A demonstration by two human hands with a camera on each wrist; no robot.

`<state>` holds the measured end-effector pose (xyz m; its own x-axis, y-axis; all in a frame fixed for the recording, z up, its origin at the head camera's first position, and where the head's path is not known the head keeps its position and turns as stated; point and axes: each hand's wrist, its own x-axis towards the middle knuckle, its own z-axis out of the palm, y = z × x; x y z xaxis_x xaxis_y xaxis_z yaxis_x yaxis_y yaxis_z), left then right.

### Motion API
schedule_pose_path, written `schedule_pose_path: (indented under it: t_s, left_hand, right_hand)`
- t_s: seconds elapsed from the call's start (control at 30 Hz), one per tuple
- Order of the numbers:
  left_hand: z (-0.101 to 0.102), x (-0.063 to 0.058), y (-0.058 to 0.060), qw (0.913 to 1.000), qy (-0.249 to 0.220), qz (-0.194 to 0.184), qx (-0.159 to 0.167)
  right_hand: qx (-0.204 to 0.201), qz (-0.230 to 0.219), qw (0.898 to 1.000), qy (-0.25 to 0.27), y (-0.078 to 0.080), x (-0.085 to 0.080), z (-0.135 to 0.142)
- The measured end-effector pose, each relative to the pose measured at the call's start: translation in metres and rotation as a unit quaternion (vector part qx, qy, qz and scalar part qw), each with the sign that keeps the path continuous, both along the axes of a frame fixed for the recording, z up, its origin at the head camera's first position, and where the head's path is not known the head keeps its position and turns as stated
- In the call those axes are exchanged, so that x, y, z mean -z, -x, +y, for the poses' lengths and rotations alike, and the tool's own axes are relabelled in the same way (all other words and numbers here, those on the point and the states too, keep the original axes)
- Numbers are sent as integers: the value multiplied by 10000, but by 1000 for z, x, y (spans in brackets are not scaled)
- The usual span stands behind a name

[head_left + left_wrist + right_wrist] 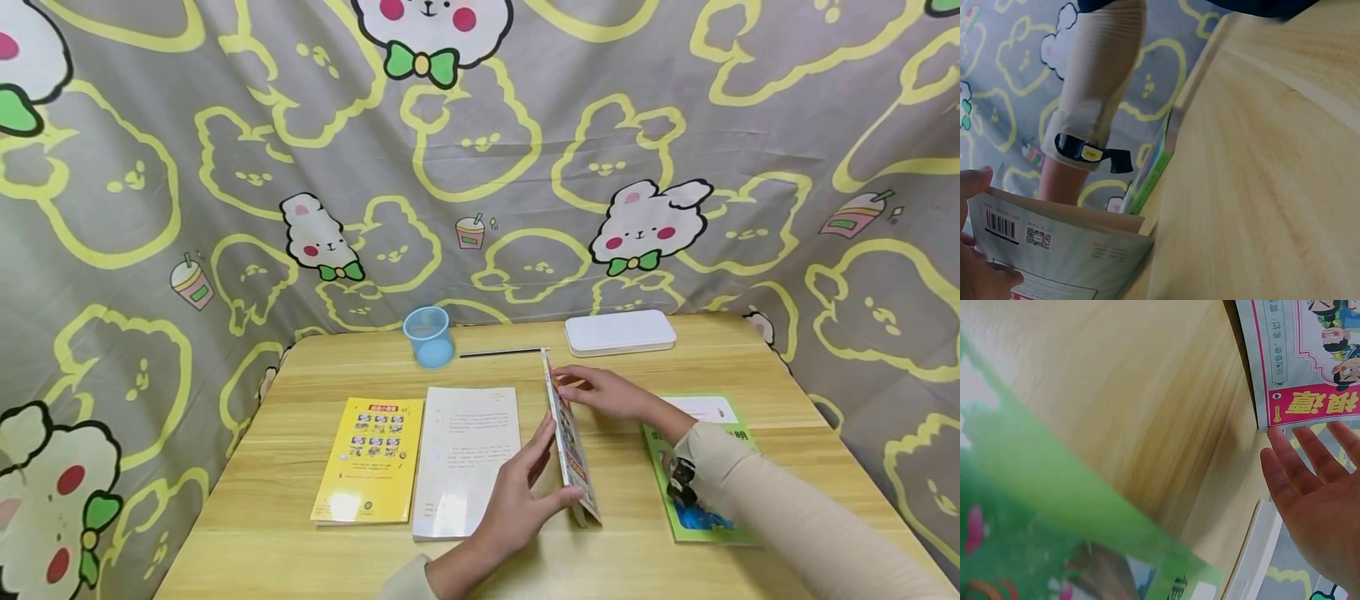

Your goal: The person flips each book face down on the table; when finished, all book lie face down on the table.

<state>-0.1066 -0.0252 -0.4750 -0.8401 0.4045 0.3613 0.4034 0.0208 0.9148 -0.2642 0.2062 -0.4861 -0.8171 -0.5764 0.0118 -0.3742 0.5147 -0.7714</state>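
Right of the frame's centre, the left hand (521,500) pinches a near-upright book (573,446) over the desk (247,533), straight fingers of the right hand (609,393) touching its far end, where light, even steadying seems wisest.

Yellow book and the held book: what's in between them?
In the head view, a white book lies flat between the yellow book and the held book, and the left hand is there too.

a blue cup (431,337), a thin dark stick (501,353) and a white case (619,332) line the back of the wooden table (255,492). a yellow book (369,460) lies just beside a white book (467,454); a patterned curtain (367,167) hangs behind.
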Motion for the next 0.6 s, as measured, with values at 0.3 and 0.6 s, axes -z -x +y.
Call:
schedule_pose_path:
  t_s: [0.3, 0.6]
  left_hand:
    - [-4, -3, -1, 9986, 441, 258, -148]
    - [-8, -6, -1, 9979, 582, 259, -99]
  right_hand:
    - [60, -597, 9965, 589, -4, -6, -11]
    - [160, -1073, 9881, 1091, -8, -22, -21]
